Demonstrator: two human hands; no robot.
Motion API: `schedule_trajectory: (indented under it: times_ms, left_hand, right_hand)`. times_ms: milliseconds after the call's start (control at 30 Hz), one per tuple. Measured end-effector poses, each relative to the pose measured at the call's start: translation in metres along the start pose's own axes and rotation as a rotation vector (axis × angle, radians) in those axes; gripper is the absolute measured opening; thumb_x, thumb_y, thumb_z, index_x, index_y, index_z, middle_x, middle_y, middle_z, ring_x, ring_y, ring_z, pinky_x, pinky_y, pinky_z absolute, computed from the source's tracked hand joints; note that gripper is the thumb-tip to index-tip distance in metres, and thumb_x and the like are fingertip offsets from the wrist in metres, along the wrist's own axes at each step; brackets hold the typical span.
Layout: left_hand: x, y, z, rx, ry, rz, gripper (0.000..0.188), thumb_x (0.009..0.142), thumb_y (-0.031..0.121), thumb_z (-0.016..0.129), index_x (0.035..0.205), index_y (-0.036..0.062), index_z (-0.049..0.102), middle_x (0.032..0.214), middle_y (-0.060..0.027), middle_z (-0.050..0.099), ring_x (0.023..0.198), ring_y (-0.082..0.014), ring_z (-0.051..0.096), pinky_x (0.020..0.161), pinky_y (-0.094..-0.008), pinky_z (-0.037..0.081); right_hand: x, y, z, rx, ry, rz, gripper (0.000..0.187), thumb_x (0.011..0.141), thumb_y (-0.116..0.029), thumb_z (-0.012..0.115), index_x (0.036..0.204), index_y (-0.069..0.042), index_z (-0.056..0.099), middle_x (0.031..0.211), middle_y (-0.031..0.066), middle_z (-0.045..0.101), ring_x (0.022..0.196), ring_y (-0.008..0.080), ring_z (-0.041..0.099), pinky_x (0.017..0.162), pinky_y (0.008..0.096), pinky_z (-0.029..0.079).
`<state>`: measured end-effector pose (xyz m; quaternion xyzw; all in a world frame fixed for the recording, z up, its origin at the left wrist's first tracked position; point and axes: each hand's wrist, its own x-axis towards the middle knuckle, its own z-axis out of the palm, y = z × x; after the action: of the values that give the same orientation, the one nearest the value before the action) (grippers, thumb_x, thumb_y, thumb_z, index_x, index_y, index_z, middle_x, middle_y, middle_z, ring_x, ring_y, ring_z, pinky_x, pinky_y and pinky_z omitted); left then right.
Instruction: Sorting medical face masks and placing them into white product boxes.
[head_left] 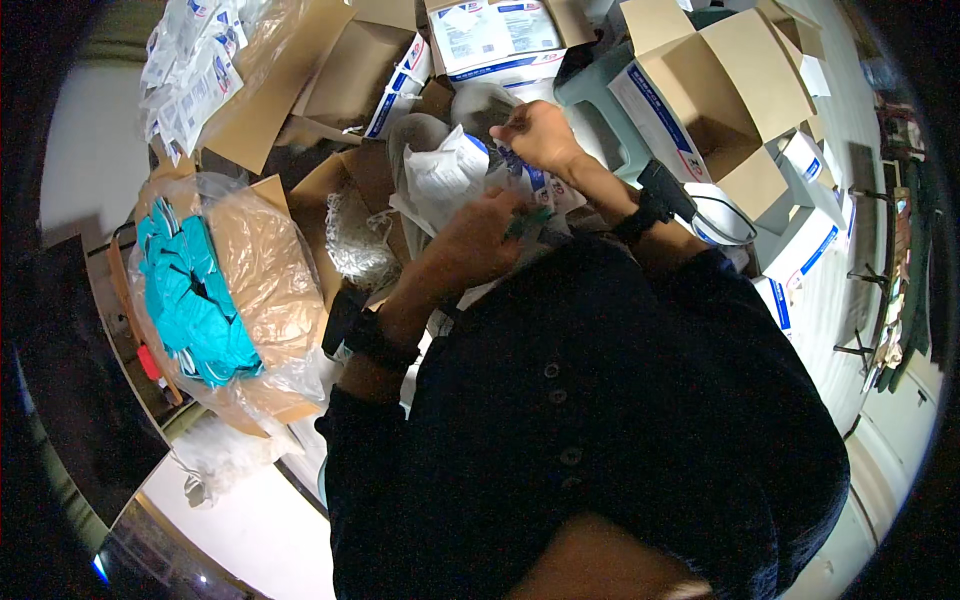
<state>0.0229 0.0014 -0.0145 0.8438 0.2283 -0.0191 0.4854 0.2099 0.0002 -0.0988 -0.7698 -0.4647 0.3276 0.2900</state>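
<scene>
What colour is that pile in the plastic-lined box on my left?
The pile is turquoise; it shows best in the head view.

We see a white, creased packet (440, 178) with a blue patch, just beyond our left hand (480, 235); right of it, we see a rumpled, blue-printed white packet (541, 185), beside our right hand (540, 137).

White wrapping (442, 175) is looking thin, crinkled. Clear plastic bag (285, 290) is gleaming. Open carton (740, 75) is showing matt cardboard. Dark shirt (620, 340) is showing matt cloth.
</scene>
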Motion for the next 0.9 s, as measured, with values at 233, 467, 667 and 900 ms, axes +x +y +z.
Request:
schedule_trajectory:
  times_ms: [233,467,667,900]
  left_hand:
    - [0.012,0.011,-0.007,0.137,-0.228,-0.304,0.036,0.08,0.03,0.067,0.098,-0.0014,0.066,0.099,-0.0248,0.065,0.095,-0.0389,0.064,0.082,-0.0449,0.051]
    - [0.027,-0.003,0.031,0.455,-0.242,-0.246,0.042,0.08,0.041,0.067,0.083,-0.0008,0.07,0.097,-0.0247,0.065,0.089,-0.0365,0.066,0.075,-0.0474,0.052]
    - [0.015,0.0,-0.007,0.099,0.106,0.05,0.027,0.086,0.027,0.065,0.092,0.0002,0.067,0.087,-0.0158,0.065,0.079,-0.0273,0.066,0.073,-0.0388,0.053]
    - [0.027,-0.02,-0.106,-0.467,0.879,-0.239,0.037,0.099,0.037,0.051,0.083,0.0035,0.057,0.063,-0.0049,0.058,0.051,-0.0136,0.056,0.05,-0.0254,0.043]
  right_hand:
    - [-0.005,-0.001,0.01,-0.03,0.023,-0.069,0.032,0.08,-0.028,0.075,0.076,0.002,0.066,0.072,0.0173,0.067,0.069,0.0274,0.067,0.068,0.0349,0.051]
    - [-0.008,-0.013,0.009,0.038,-0.018,-0.039,0.032,0.079,-0.029,0.076,0.077,0.002,0.066,0.071,0.0178,0.066,0.064,0.0263,0.064,0.066,0.0357,0.05]
    - [-0.004,0.009,0.01,-0.001,0.017,-0.052,0.033,0.079,-0.031,0.075,0.078,0.0,0.066,0.071,0.0166,0.065,0.066,0.0279,0.064,0.062,0.0394,0.049]
    - [0.005,0.05,0.022,0.178,0.111,-0.225,0.016,0.077,-0.014,0.073,0.079,0.0,0.065,0.071,0.0159,0.066,0.06,0.0282,0.06,0.059,0.0398,0.049]
